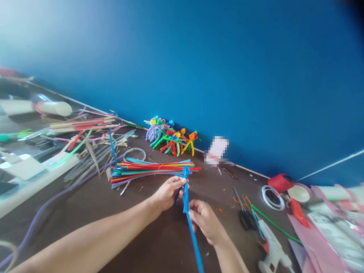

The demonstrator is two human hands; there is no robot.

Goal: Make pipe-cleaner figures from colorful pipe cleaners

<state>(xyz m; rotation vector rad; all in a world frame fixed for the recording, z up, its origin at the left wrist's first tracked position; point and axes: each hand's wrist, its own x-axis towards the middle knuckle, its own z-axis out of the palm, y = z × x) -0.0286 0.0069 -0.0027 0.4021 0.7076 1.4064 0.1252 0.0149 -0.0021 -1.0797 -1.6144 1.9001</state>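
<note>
Since the light-looking, bendy blue strand [185, 197] suited pinching, the left hand [170, 191] gripped its upper part, the right hand [205, 220] lower.

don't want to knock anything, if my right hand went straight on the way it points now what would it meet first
Your right hand would meet the blue pipe cleaners right by its fingertips. Beyond them, your left hand seems next, though depth is unclear.

Could read no text, label, brand, number or sign anywhere. Saw only coarse pixels over the pale item [217, 149] by the blue wall [199, 68], and blur across the plastic packaging [327, 231].
</note>
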